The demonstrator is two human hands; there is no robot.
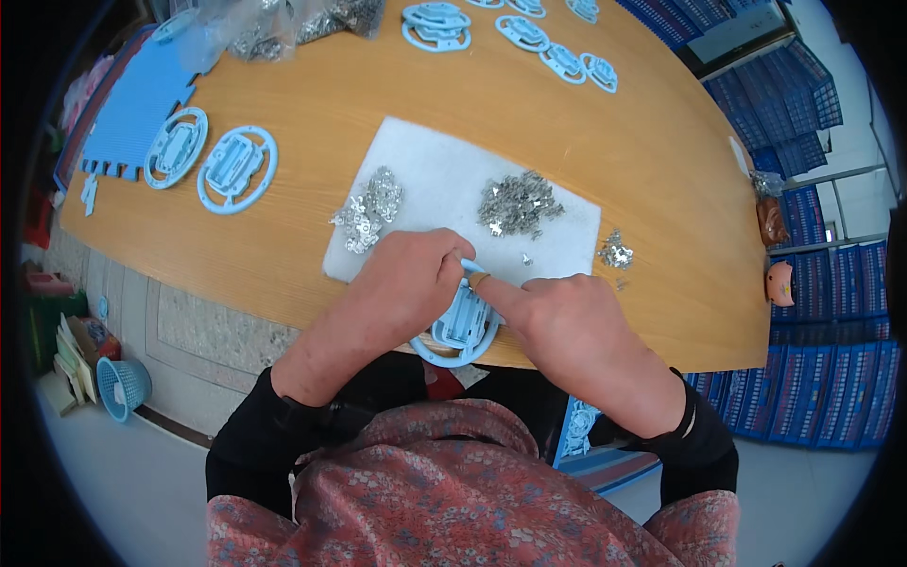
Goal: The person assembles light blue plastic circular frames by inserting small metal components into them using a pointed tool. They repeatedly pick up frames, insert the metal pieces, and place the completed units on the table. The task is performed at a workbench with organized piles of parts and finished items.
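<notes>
A light-blue plastic toy steering wheel (440,352) lies at the table's near edge between my hands. My left hand (402,279) is closed, thumb and fingers pinched at the wheel's far rim. Curled around its right side, my right hand (576,326) presses its index finger onto the far part of the wheel; a tan band wraps that finger. Whatever small piece may sit under the fingertips is hidden. Just beyond, a white foam sheet (416,151) carries a heap of small silver metal pieces (520,204) on its right and a looser heap of metal pieces (361,222) on its left.
More metal bits (616,250) lie right of the sheet. Two blue wheels (237,170) sit at the left by a blue foam mat (142,99); several others (437,26) stand farther back. Clear bags of metal parts (312,21) are at the far left. Blue racks (822,392) line the right.
</notes>
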